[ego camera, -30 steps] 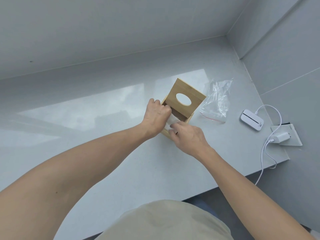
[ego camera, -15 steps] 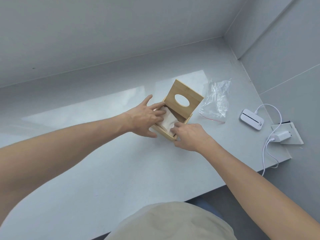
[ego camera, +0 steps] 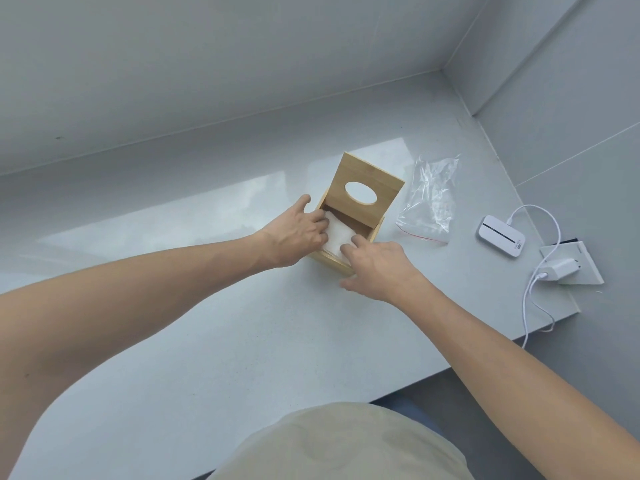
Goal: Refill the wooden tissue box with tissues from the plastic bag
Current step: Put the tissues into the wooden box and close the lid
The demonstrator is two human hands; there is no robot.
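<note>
The wooden tissue box stands on the grey counter, its lid with an oval hole tilted up and back. A white stack of tissues lies inside the box. My left hand rests at the box's left side, fingers spread and pressing on the tissues. My right hand is at the near right corner, its index finger on the stack and its thumb on the counter. The clear plastic bag lies flat to the right of the box and looks empty.
A small white device with a white cable sits right of the bag. A charger is plugged into a wall socket plate. Walls close off the back and right. The counter's front edge runs near my body.
My left hand has opened from a closed grip over the box and now lies flat on the tissues. The tissue stack has gone down into the box. My right hand slid back slightly.
</note>
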